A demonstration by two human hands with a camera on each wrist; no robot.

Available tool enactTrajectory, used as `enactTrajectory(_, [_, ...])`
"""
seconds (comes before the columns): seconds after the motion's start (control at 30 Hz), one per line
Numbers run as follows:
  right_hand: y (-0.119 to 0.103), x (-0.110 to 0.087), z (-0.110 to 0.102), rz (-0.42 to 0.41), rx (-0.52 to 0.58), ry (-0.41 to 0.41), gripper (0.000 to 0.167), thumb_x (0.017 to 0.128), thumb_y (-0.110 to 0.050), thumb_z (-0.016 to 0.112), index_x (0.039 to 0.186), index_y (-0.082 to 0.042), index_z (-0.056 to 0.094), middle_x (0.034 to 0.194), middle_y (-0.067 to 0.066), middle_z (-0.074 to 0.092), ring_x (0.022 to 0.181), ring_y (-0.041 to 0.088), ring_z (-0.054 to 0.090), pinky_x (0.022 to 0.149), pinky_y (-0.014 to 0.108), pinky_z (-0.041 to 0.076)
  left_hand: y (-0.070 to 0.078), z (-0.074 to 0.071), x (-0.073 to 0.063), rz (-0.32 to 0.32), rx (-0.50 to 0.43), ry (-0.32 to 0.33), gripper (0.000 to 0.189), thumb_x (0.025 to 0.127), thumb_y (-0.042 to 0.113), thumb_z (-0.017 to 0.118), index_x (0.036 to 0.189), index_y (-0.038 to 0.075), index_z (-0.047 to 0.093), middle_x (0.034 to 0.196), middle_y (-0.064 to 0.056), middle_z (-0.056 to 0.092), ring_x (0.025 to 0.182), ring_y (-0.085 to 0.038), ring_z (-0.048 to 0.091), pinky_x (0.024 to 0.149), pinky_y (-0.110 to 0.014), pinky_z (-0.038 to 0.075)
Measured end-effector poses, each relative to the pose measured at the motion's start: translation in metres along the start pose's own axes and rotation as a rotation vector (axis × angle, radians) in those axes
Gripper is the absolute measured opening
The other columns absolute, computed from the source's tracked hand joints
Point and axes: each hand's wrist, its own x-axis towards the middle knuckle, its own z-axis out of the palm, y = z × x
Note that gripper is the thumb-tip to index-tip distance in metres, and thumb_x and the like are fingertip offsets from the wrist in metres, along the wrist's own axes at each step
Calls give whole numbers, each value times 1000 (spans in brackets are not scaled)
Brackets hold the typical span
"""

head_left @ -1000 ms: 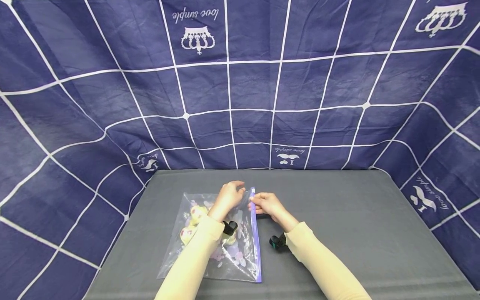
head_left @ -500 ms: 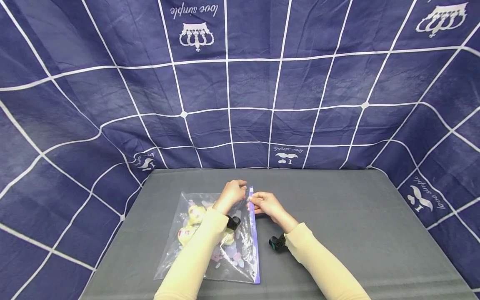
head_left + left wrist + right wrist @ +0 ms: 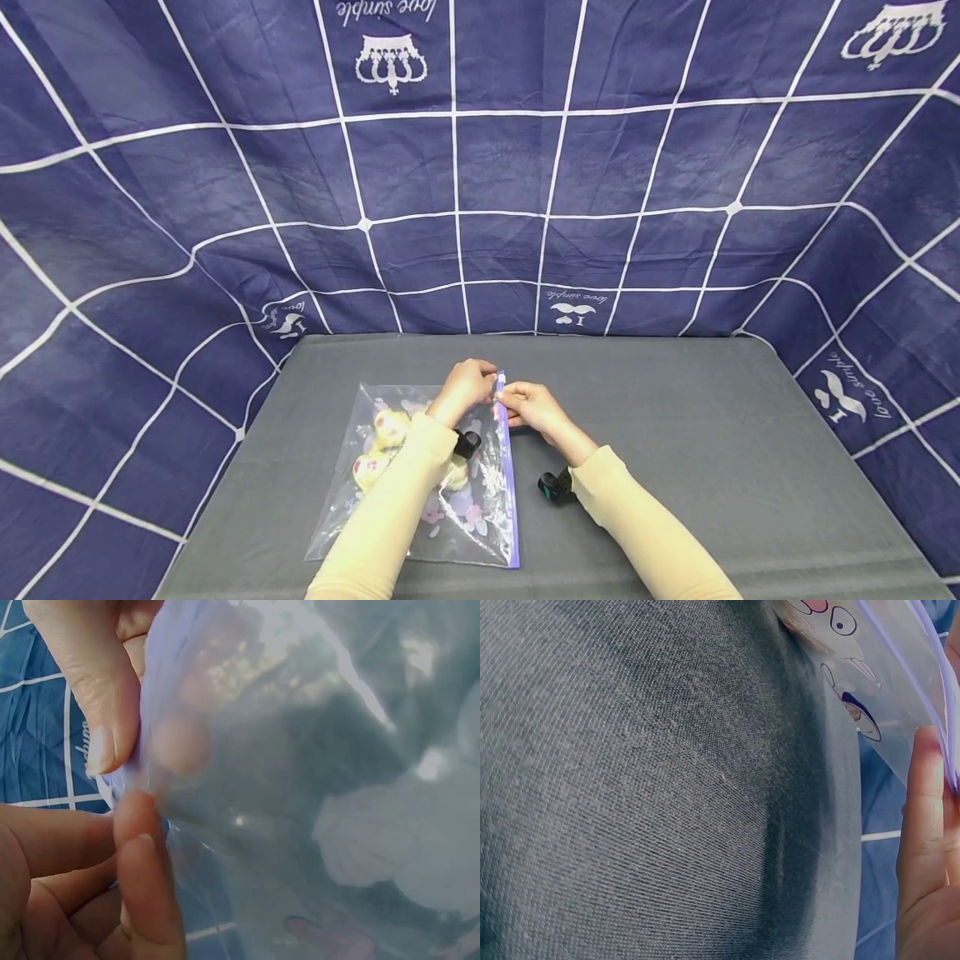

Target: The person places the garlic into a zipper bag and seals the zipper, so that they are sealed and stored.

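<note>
A clear zip bag (image 3: 442,542) lies flat on the table, printed with pink and lilac patterns. Along its right side runs a purple zip strip (image 3: 511,492). Inside are several pale yellow rounded things (image 3: 391,427) with pink marks, partly covered by the left sleeve. At the strip's far end my left hand (image 3: 465,385) pinches the edge between thumb and finger. Just nearer, my right hand (image 3: 534,407) grips the strip, its thumb on one side. Fingers behind the film show through in the left wrist view, where the purple edge (image 3: 161,667) passes between both hands.
A grey cloth-covered table (image 3: 697,450) extends to the right of the bag. Blue curtain (image 3: 600,158) with white lines surrounds its back and sides. Black wrist cameras sit on the left wrist (image 3: 467,444) and right wrist (image 3: 553,485).
My left hand's fingers have moved slightly right, closing the gap to the far end of the strip. My right hand keeps its grip, and the bag has barely shifted.
</note>
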Motion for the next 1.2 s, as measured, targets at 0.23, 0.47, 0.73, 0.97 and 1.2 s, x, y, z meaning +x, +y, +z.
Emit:
enactTrajectory(0.23, [-1,-2,0,-21,-3,-24,29,97,-9,59,112,15,61,87,6,73,70,5,65,67,24,60,-1,2,2,-8,-35,-49,26,96,9,56,118,3,69,68,-6,71,47,-7,59,46,-15,41])
enactTrajectory(0.47, [2,0,-2,0,-4,-30,27,96,-7,58,112,15,60,79,-1,68,68,6,64,66,23,59,-4,3,4,-45,-127,-36,17,97,10,59,106,1,70,69,-8,70,44,-4,56,44,-15,46])
enactTrajectory(0.73, [0,4,0,13,32,61,30,98,-13,56,110,13,61,79,3,67,66,7,65,66,25,60,-1,2,3,-25,-56,0,13,95,13,61,89,4,69,54,0,63,42,-3,54,47,-15,42])
enactTrajectory(0.97, [-8,11,1,13,52,166,27,97,-13,58,106,13,62,76,5,66,64,6,63,63,21,58,2,2,4,1,58,43,14,93,14,61,86,6,70,60,-4,69,53,-12,65,60,-24,47])
enactTrajectory(1.2, [-10,18,2,73,42,139,22,95,-16,59,98,5,63,75,1,62,65,6,60,64,20,55,3,2,7,-17,124,52,13,91,12,60,85,7,70,64,-4,70,72,-22,68,74,-33,52])
